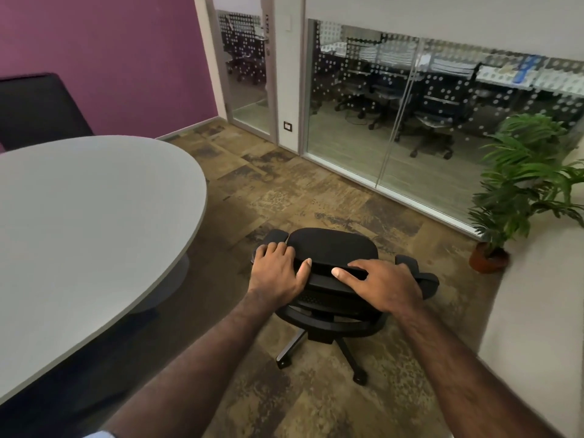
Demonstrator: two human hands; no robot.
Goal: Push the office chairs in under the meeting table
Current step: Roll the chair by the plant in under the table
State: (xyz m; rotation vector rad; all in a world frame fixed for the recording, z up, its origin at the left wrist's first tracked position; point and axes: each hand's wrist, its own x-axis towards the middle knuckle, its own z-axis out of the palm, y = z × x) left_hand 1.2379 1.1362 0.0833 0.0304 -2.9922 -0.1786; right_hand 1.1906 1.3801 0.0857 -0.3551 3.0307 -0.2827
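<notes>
1. At far left a second black chair [38, 105] stands behind the meeting table [79, 222], against the purple wall [104, 52]
2. The meeting table, pale grey with a rounded edge, fills the left side of the view; its base shows beneath the rim
3. The left hand [278, 273] lies on the left end of the backrest top of the office chair [335, 248], fingers curled over the edge beside the left armrest, thumb stretched along the top
4. The office chair stands on the patterned carpet [316, 191], just right of the table and not yet under it, seat facing away from the person, its wheeled legs showing below
5. The right hand [385, 282] grips the right part of the backrest top, fingers wrapped over it, thumb pointing left
6. A glass partition [395, 105] runs behind
7. A potted plant [521, 184] stands at far right
</notes>
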